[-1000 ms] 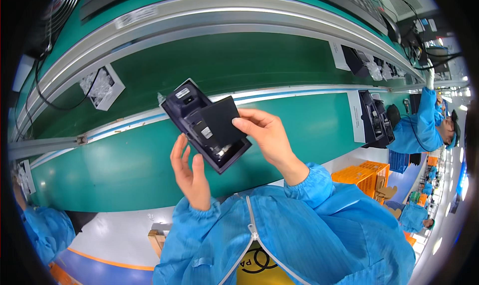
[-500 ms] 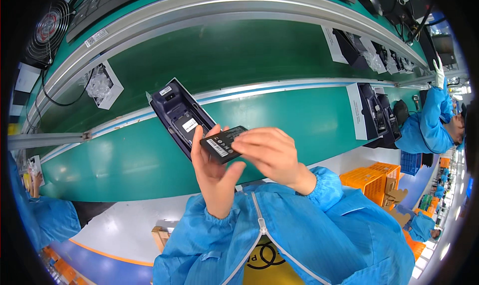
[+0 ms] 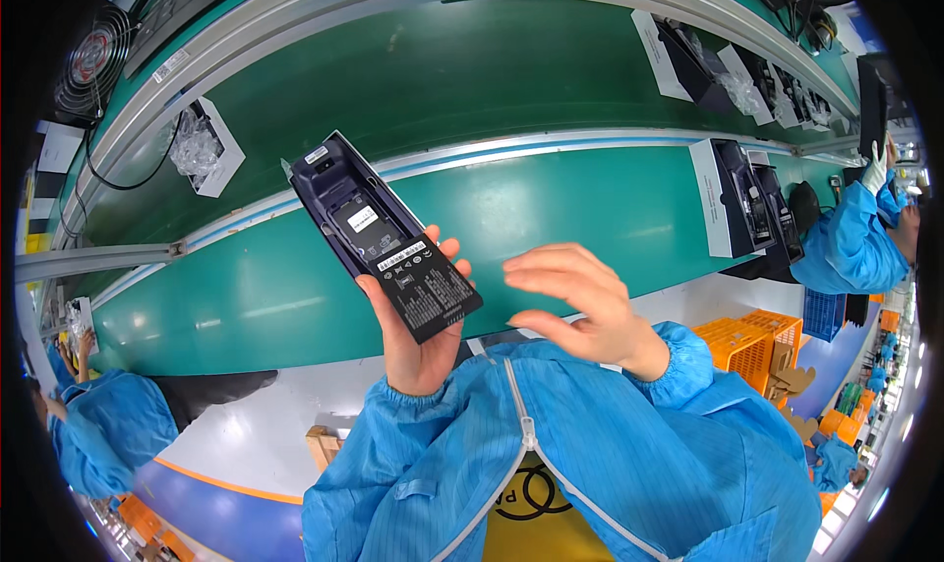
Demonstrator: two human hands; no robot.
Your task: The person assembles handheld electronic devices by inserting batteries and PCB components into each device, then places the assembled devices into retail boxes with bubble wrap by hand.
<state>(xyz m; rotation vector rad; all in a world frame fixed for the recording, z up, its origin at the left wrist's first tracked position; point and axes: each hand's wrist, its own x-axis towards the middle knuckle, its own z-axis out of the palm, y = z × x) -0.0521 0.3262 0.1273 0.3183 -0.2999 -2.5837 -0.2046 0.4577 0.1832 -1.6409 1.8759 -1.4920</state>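
My left hand (image 3: 413, 357) grips a flat black battery (image 3: 429, 295) by its sides, its face with small white print and a barcode strip turned up. The battery's far end overlaps the near part of an open box (image 3: 312, 206) on the green bench. Inside that box lies a dark handheld device (image 3: 339, 180) with an open recess in its back and a white label. Whether the battery touches the device cannot be made out. To the right of the battery, my right hand (image 3: 590, 311) hangs in the air with its fingers apart and nothing in them.
A white box with clear plastic wrap (image 3: 197, 151) stands at the far left, and more open boxes (image 3: 723, 203) with dark devices are at the right. A metal rail (image 3: 511, 147) crosses the bench. Co-workers in blue sleeves (image 3: 846, 247) sit on both sides. Orange crates (image 3: 742, 351) stand right.
My right hand has let go of the battery and moved right, opening. The battery has turned in my left hand, its printed face now more fully in view.
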